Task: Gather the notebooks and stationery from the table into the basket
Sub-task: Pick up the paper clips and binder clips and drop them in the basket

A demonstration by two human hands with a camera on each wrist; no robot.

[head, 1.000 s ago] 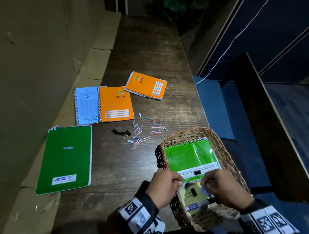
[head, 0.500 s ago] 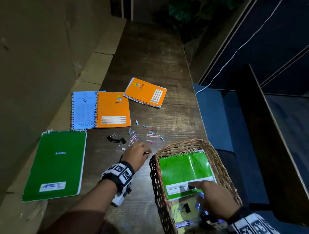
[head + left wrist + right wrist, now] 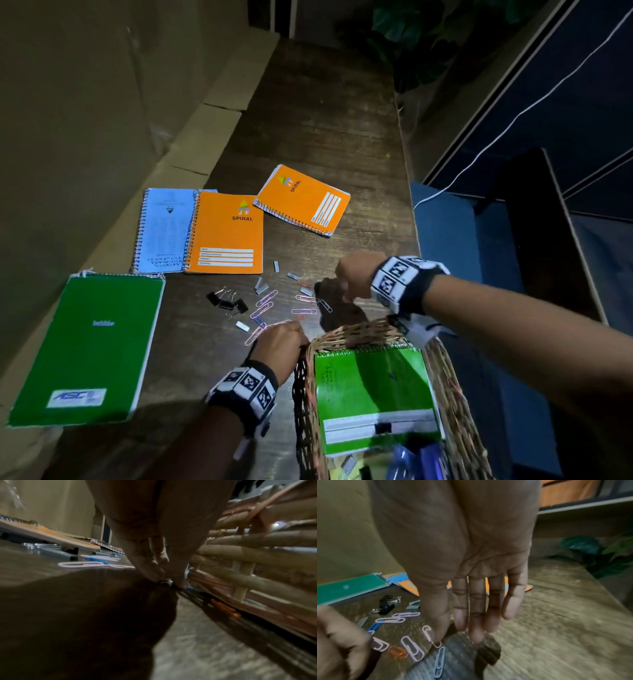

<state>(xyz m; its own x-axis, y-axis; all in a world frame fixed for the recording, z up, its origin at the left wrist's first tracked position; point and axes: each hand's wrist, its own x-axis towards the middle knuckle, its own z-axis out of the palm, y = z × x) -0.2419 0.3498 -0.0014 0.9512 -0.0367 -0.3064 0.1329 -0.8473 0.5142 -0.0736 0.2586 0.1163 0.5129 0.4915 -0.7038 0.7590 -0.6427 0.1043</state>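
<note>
1. The left hand [image 3: 281, 342] rests on the wooden table [image 3: 325, 120] just beside the far left corner of the wicker basket [image 3: 455, 404]. In the left wrist view its fingertips [image 3: 152, 573] are pressed together on the tabletop, pinching a small metallic item too blurred to name.
2. The right hand [image 3: 352, 274] hangs above the table just beyond the basket's far rim. In the right wrist view its fingers [image 3: 477, 608] are straight and point down, apart from one another and holding nothing, just over the paper clips [image 3: 303, 310].
3. The clips, pink, blue and orange, lie scattered near the middle of the table between the two hands. Short staple strips [image 3: 262, 286] lie among them.
4. A cluster of black binder clips [image 3: 227, 303] sits to the left of the paper clips.
5. A large green notebook [image 3: 92, 346] lies at the table's left edge, nearest the person.
6. Beyond it, a blue spiral notebook [image 3: 164, 229] lies partly under an orange spiral notebook [image 3: 227, 234].
7. A second orange notebook [image 3: 305, 198] lies tilted, just beside the first one's far right corner.
8. The basket stands at the table's near right edge. Inside it lies a bright green spiral notepad [image 3: 373, 390], and nearer the person some blue items too dim to name.
</note>
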